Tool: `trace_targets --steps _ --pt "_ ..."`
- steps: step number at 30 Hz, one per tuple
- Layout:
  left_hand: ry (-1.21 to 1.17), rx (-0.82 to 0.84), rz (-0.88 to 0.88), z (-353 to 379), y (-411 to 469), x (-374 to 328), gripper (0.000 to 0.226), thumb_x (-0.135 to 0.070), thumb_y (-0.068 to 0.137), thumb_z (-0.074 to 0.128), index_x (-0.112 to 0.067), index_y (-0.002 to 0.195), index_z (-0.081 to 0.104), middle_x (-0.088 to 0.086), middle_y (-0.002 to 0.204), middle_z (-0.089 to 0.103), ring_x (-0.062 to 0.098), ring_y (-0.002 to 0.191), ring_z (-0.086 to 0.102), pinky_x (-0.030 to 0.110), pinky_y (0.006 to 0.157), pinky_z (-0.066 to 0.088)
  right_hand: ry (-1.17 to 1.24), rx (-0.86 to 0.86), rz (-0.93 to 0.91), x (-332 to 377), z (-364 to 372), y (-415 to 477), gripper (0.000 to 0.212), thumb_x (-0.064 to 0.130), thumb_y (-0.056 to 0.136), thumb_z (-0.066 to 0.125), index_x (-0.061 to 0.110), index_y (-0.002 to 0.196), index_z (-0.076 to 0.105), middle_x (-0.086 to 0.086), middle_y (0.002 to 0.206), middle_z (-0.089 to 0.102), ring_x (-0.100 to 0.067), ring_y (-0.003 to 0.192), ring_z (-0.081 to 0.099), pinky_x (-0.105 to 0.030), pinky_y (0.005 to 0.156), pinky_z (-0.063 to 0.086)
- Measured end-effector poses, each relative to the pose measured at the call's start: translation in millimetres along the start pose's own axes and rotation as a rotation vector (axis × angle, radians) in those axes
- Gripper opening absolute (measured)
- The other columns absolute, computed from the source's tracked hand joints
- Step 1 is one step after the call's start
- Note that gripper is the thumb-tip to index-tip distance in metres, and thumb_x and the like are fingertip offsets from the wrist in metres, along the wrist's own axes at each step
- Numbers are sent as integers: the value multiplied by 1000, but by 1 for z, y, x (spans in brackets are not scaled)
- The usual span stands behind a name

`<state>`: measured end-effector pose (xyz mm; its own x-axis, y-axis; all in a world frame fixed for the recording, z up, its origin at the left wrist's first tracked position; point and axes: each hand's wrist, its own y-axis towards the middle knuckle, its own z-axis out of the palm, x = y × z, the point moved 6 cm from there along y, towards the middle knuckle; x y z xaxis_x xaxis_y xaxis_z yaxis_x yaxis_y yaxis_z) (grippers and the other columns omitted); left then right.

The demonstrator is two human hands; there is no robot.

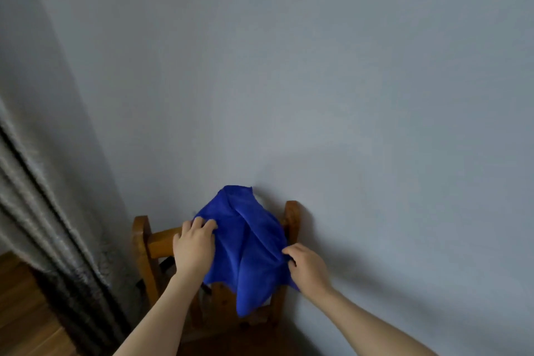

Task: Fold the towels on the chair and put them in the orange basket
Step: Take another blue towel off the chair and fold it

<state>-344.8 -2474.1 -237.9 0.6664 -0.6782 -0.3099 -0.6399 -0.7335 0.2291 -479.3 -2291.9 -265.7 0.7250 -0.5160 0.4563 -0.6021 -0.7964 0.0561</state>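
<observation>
Head view: we've got the blue towel (248, 243) bunched over the wooden chair (150, 243) back, against the wall (318, 81). Our left hand (194, 246) grips its left edge, our right hand (307, 267) pinches the right edge. Curtain (43, 196) hangs far left.

Between the fingers of the left hand (193, 246) and the right hand (306, 269), the towel (251, 246) is showing plain deep blue; just left of the left fingers, the chair (161, 240) is showing orange-brown.
</observation>
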Motion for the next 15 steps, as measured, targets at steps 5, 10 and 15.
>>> trace_targets --steps 5,10,15 --pt "-112 7 66 22 -43 3 21 -11 87 56 -14 107 64 7 107 62 28 101 55 41 85 41 -48 21 67 -23 3 -29 32 8 90 47 15 118 62 1 122 59 -18 112 56 -23 91 41" --pt "-110 188 -113 61 -119 28 24 -23 95 42 -29 116 52 -7 119 54 11 111 51 27 95 39 -67 91 114 -45 11 -56 31 6 91 45 15 114 63 1 120 59 -16 110 56 -21 90 40" --pt "12 218 -251 56 -168 42 27 -21 96 37 -34 115 49 -10 114 56 10 108 52 24 87 39 -56 179 57 -49 11 -70 30 7 94 42 16 116 60 3 122 58 -12 111 54 -15 87 36"
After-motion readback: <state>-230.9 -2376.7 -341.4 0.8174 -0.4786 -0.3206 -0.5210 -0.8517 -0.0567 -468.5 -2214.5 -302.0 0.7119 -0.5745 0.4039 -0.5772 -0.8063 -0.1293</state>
